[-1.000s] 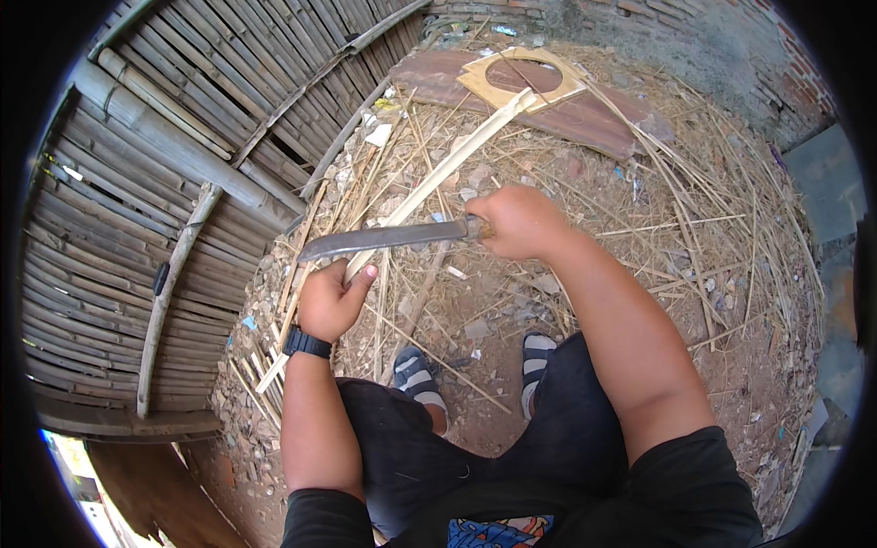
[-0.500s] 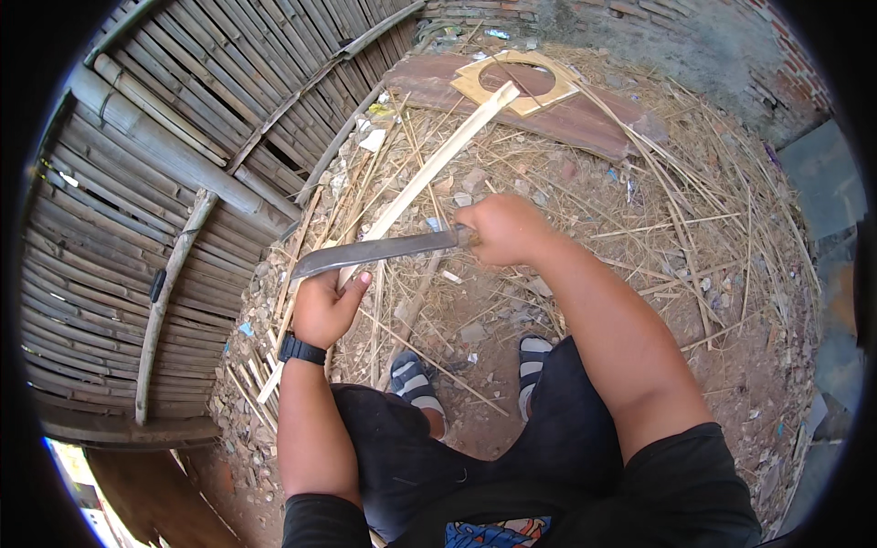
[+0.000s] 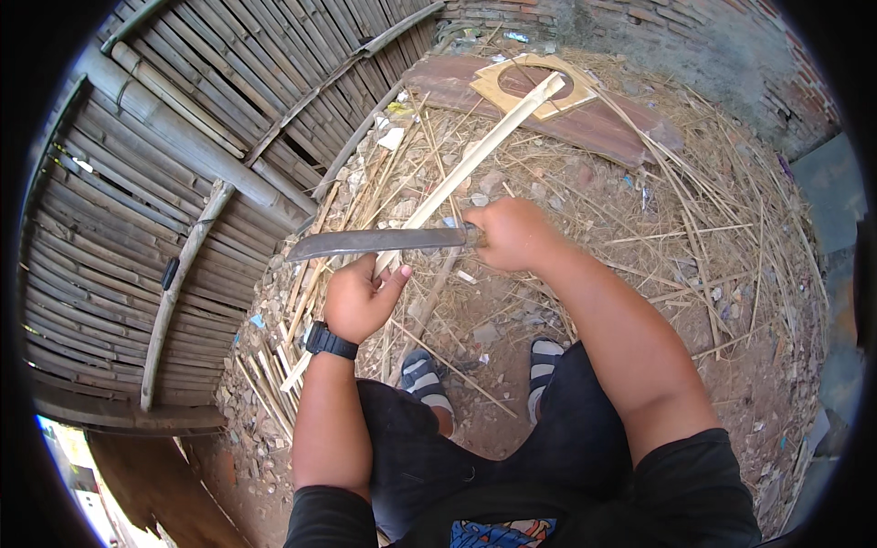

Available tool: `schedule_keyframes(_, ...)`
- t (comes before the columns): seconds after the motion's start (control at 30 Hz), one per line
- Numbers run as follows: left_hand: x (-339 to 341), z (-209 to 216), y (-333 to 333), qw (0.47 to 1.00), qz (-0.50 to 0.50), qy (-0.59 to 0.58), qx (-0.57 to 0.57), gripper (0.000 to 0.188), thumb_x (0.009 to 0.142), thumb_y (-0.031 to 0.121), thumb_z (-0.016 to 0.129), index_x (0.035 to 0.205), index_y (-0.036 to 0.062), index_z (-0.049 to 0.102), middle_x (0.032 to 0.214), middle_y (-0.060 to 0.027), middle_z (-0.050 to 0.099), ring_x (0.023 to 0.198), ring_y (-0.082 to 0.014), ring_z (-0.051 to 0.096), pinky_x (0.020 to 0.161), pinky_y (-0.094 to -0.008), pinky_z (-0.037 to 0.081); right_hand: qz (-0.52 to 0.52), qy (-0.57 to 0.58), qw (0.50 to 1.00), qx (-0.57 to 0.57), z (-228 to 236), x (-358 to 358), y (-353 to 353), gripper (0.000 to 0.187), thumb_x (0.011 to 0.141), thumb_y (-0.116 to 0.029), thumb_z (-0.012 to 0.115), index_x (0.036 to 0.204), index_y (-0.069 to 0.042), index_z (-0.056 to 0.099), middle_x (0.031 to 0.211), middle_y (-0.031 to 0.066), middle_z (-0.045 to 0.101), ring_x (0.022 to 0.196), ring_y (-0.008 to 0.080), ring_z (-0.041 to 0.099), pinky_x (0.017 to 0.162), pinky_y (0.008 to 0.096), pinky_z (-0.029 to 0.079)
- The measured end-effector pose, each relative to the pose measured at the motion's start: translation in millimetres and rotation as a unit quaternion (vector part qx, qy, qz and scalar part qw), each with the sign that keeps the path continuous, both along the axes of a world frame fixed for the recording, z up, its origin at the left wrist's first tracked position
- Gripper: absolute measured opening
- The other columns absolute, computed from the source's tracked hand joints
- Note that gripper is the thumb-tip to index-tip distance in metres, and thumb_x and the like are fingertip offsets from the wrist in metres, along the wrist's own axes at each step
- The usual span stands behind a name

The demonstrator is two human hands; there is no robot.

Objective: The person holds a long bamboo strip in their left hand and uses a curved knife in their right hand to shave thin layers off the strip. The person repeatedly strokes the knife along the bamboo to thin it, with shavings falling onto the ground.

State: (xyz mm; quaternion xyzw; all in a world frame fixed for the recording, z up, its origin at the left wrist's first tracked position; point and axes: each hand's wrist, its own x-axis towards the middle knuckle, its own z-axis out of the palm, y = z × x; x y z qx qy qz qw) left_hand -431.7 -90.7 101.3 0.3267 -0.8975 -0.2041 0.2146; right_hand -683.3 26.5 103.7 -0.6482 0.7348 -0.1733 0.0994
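A long pale bamboo strip [image 3: 475, 163] slants from beside my left wrist up toward the far board. My left hand [image 3: 364, 297] is closed round its lower part, thumb on the near side. In my right hand [image 3: 513, 235] is the handle of a machete, gripped in a fist. The machete's dark blade [image 3: 379, 241] points left and lies across the strip, just beyond my left fingers. Whether the edge bites into the strip, I cannot tell.
A brown board [image 3: 630, 137] lies at the back, bearing a yellowish wooden piece with a round hole [image 3: 501, 99]. Split bamboo sticks [image 3: 269, 388] and scraps litter the ground. A bamboo slat wall [image 3: 110, 247] stands at left, a brick wall [image 3: 676, 46] behind. My sandalled feet are below.
The blade has swung to lie more level, its tip now clear beyond my left hand rather than over it. My left hand and the strip sit slightly farther right in view.
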Motion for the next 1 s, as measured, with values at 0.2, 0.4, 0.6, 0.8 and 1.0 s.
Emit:
schedule_keyframes(0.2, -14.9, 1.0, 1.5, 1.0, 0.025, -0.014, -0.008, 0.048, 0.091, 0.043, 0.075, 0.078, -0.0016, 0.061, 0.066, -0.0206, 0.064, 0.062, -0.04, 0.065, 0.06, -0.0463, 0.051, -0.025, -0.027, 0.999, 0.004, 2.9, 7.0, -1.2, 0.028, 0.076, -0.013, 0.07, 0.104, -0.012, 0.071, 0.087, 0.0168, 0.073, 0.09, 0.0389, 0.072, 0.079, 0.0511, 0.057)
schedule_keyframes(0.4, -22.2, 1.0, 10.6, 1.0, 0.002, -0.007, -0.01, 0.047, 0.092, 0.04, 0.074, 0.078, -0.0025, 0.061, 0.068, -0.0216, 0.065, 0.064, -0.0419, 0.066, 0.062, -0.0472, 0.052, -0.028, -0.017, 0.999, 0.019, 5.1, 5.0, -4.1, 0.03, 0.076, -0.014, 0.071, 0.106, -0.011, 0.072, 0.088, 0.0187, 0.072, 0.091, 0.0394, 0.072, 0.079, 0.051, 0.057)
schedule_keyframes(0.6, -18.9, -3.4, 2.3, 1.0, 0.012, 0.005, -0.004, 0.04, 0.101, 0.031, 0.063, 0.081, -0.0024, 0.058, 0.071, -0.0267, 0.063, 0.069, -0.0488, 0.062, 0.063, -0.054, 0.049, -0.053, -0.031, 0.998, 0.023, 11.0, 14.5, -4.7, 0.025, 0.078, -0.015, 0.071, 0.103, -0.011, 0.072, 0.092, 0.0175, 0.073, 0.093, 0.0382, 0.072, 0.082, 0.0505, 0.057)
schedule_keyframes(0.8, -27.3, -12.5, 3.5, 0.997, 0.014, -0.04, -0.059, 0.035, 0.104, 0.028, 0.058, 0.084, -0.0017, 0.058, 0.077, -0.0295, 0.063, 0.073, -0.0507, 0.062, 0.068, -0.0581, 0.048, -0.061, -0.066, 0.995, 0.047, -1.7, -5.2, -9.1, 0.027, 0.077, -0.016, 0.072, 0.104, -0.012, 0.072, 0.093, 0.0164, 0.074, 0.095, 0.0382, 0.072, 0.084, 0.0495, 0.058)
schedule_keyframes(1.0, -19.5, -14.8, 5.1, 0.997, 0.02, -0.051, -0.054, 0.034, 0.105, 0.028, 0.055, 0.087, -0.0011, 0.059, 0.08, -0.0293, 0.066, 0.077, -0.0498, 0.064, 0.071, -0.0583, 0.05, -0.06, -0.053, 0.996, 0.049, -2.4, 8.6, -9.6, 0.029, 0.078, -0.017, 0.072, 0.106, -0.01, 0.073, 0.096, 0.0182, 0.074, 0.096, 0.0384, 0.072, 0.085, 0.0493, 0.058)
